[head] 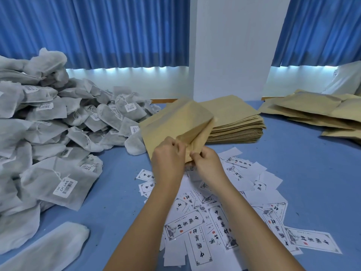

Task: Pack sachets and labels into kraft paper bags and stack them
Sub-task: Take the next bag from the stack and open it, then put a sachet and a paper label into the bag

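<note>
Your heap of sachets (48,124) lies left of the flat kraft stack (236,122); labels (224,214) spread just in front of it, loose kraft bags (312,110) to its right. Before the stack's left corner, your left hand (166,155) and right hand (207,161) both pinch the near edge of one kraft bag (175,122).

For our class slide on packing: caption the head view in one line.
Left hand and right hand pinch a kraft paper bag above scattered labels, sachets heaped left, bag stack behind.
</note>
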The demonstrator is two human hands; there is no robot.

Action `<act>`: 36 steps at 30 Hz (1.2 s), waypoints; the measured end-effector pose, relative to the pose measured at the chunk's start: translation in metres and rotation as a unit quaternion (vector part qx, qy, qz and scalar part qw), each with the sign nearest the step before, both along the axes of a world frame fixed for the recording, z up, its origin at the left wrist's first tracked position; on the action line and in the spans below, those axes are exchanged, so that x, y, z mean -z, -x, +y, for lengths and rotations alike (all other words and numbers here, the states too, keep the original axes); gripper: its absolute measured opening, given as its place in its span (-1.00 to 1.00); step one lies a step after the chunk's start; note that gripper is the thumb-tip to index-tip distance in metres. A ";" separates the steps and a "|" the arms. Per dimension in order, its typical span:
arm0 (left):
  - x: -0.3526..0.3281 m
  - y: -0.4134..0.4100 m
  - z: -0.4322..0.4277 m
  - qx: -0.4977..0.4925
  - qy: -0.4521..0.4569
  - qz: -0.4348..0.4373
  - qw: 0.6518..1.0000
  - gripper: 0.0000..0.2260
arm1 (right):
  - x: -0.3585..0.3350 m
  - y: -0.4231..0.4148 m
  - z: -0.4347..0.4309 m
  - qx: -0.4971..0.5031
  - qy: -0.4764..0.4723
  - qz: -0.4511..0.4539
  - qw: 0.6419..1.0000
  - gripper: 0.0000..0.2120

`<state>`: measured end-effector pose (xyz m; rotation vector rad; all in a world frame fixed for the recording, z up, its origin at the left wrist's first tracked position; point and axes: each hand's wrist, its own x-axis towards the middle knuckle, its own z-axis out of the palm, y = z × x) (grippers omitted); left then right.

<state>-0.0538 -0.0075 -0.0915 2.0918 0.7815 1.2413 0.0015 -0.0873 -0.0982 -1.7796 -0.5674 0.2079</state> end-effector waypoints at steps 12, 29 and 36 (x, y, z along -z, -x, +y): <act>-0.004 0.007 -0.008 0.143 -0.220 0.145 0.954 -0.57 | 0.002 -0.009 -0.009 0.051 -0.112 0.116 0.986 -0.87; -0.047 0.010 0.027 0.320 -0.016 -0.249 0.914 -0.77 | -0.030 -0.034 -0.006 0.043 -0.327 0.243 0.912 -0.68; -0.001 -0.031 0.117 0.018 -0.017 0.094 0.995 -0.58 | -0.036 -0.077 0.002 0.061 -0.456 0.379 0.803 -0.70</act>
